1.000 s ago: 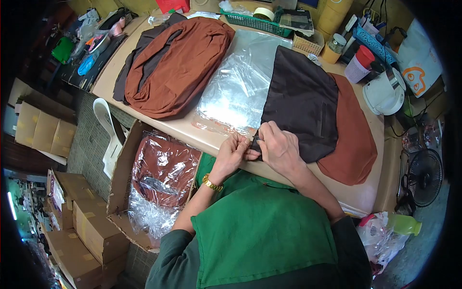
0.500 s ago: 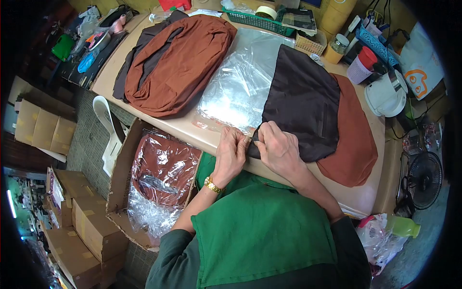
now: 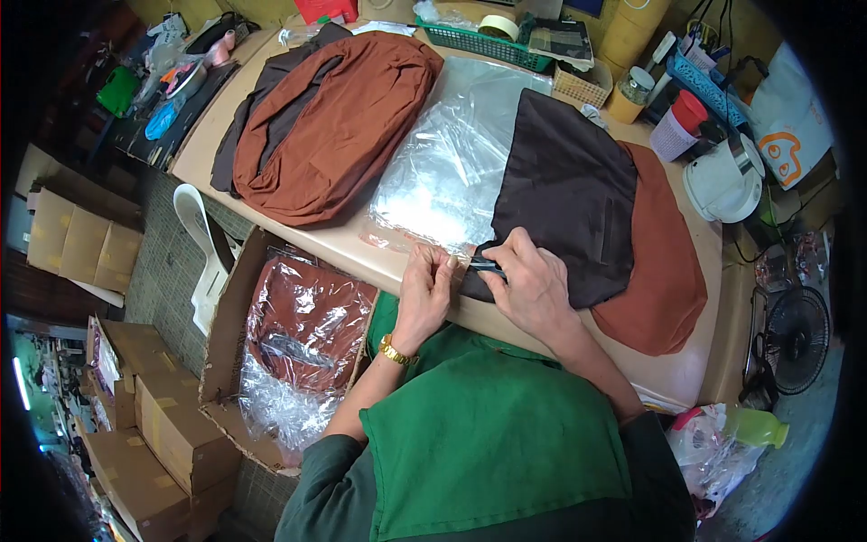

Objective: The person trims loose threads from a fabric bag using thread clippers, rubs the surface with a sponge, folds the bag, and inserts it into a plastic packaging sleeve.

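My left hand [image 3: 426, 294] is at the table's front edge, its fingertips pinched on something too small to make out. Just right of it, my right hand [image 3: 533, 282] grips a small dark tool [image 3: 486, 265] whose tip points at the left fingertips. Beside both hands lies a dark cloth piece [image 3: 564, 194] with a corner near the tool, overlapping a rust-brown cloth [image 3: 657, 262]. Clear plastic bags [image 3: 442, 158] lie flat behind my left hand. A rust-brown and dark bag [image 3: 339, 126] rests farther left on the table.
Below the table at left, an open carton [image 3: 222, 321] holds a plastic-wrapped brown item [image 3: 312, 316]. A white chair [image 3: 209, 262] stands beside it. Along the back are a green basket [image 3: 483, 43], a jar [image 3: 629, 93] and a white appliance [image 3: 725, 176]. A fan [image 3: 795, 339] is at right.
The dark tool in my right hand now shows clearly between the hands. My right fingers have shifted around it, and my left hand has moved slightly left.
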Available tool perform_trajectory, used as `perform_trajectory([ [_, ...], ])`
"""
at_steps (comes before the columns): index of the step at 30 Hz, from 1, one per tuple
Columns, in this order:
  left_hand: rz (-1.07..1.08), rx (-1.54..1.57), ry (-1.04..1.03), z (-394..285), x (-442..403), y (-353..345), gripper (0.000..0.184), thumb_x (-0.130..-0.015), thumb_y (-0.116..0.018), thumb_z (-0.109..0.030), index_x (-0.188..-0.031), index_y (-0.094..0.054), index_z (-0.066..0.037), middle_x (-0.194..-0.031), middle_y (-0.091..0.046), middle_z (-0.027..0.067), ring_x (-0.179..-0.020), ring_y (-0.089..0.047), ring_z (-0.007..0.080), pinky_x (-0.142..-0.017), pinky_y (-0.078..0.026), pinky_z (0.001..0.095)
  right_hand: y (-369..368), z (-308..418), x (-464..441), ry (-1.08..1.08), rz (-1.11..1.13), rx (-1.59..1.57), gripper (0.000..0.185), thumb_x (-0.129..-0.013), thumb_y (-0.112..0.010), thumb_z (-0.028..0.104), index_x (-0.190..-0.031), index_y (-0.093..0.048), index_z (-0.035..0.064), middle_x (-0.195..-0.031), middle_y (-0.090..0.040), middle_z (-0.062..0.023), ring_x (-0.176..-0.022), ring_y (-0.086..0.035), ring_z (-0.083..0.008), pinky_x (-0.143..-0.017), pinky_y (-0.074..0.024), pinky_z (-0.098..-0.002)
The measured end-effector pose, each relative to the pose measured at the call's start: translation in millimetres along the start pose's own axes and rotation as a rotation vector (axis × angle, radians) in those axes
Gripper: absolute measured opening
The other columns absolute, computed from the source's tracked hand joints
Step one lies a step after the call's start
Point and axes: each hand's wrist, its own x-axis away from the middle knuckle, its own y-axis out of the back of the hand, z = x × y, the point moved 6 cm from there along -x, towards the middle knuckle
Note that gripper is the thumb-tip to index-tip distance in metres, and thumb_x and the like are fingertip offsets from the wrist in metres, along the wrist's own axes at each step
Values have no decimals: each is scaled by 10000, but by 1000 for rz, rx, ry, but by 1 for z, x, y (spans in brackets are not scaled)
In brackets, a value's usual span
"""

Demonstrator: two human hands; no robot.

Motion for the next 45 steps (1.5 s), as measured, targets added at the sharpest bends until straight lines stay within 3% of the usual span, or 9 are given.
perform_trajectory([
  [9,31,76,5,-5,1,2,203,-997,-555,-118,-843,-515,7,-820,-474,85,-800,-474,173,-760,-425,310,-8,-5,-2,-48,48,39,199,-765,-766,93,-943,-688,48,-891,-559,-85,-695,-632,-278,-610,-491,-393],
  [14,-22,322,335,6,-2,15,315,-1006,-600,-245,-818,-505,-9,-732,-499,18,-667,-475,117,-632,-436,296,5,-13,3,-176,3,-78,245,-832,-731,144,-1049,-665,50,-920,-528,-99,-734,-630,-284,-655,-497,-392],
  [19,207,-301,20,-5,-5,-22,326,-894,-736,-228,-1055,-635,38,-733,-659,58,-629,-560,101,-589,-478,315,-22,-73,13,-310,-128,-30,288,-872,-724,240,-1086,-624,76,-995,-551,-102,-842,-639,-331,-701,-509,-447],
  [22,452,-229,167,9,-5,-34,247,-876,-754,-194,-989,-700,19,-699,-665,56,-612,-552,88,-584,-472,310,-26,-109,22,-361,-144,85,261,-879,-720,239,-1048,-611,72,-988,-558,-106,-834,-639,-331,-700,-504,-443],
  [27,449,-214,213,9,-3,-32,203,-875,-753,-191,-917,-740,7,-698,-691,70,-613,-575,94,-599,-483,309,-23,-130,26,-366,-234,23,229,-892,-711,219,-982,-623,28,-877,-611,-128,-792,-633,-322,-693,-494,-403],
  [36,435,-323,71,7,-4,-16,178,-924,-696,-166,-943,-689,12,-767,-704,82,-648,-624,122,-587,-487,291,-21,-114,22,-453,-140,-35,288,-922,-668,304,-1095,-630,76,-1066,-669,-105,-886,-682,-310,-764,-523,-434],
  [38,435,371,474,33,2,-22,163,-976,-625,-130,-1036,-642,20,-904,-709,103,-735,-683,151,-617,-552,257,-22,-116,24,-432,-178,-85,258,-915,-682,274,-1089,-641,87,-977,-638,-96,-846,-663,-296,-737,-513,-404],
  [41,335,951,698,28,8,-29,136,-1023,-518,-84,-1047,-573,38,-985,-686,142,-866,-724,253,-723,-631,293,-20,-113,28,-385,-144,48,258,-891,-708,233,-1101,-654,94,-976,-602,-79,-841,-654,-252,-709,-513,-371],
  [45,318,1177,736,13,12,-33,165,-1029,-477,-58,-1031,-546,91,-1119,-631,231,-1092,-669,318,-906,-614,354,-4,-81,25,-346,-124,-64,274,-814,-762,123,-1067,-670,74,-928,-559,-64,-799,-619,-170,-641,-501,-298],
])
